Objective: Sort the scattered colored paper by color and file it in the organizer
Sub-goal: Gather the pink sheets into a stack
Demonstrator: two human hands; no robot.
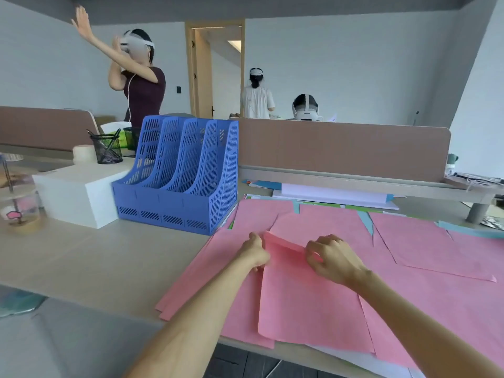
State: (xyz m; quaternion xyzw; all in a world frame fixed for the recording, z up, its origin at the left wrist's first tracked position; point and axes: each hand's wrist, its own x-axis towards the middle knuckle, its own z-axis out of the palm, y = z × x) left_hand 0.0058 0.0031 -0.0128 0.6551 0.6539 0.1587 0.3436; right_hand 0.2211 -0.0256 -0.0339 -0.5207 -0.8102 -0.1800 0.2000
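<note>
Head: pink sheet (308, 304) in left hand (256, 253)

No legible text, label, brand or number on any surface in view.

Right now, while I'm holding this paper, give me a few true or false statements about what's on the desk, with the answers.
1. The left hand and the right hand both pinch the far edge of a pink sheet. True.
2. The blue organizer stands to the right of the pink sheets. False: it stands to their left.
3. Pink is the only paper colour on the desk. False: blue paper and green paper peek out from under the pink.
4. A mesh pen cup stands left of the organizer. True.
</note>
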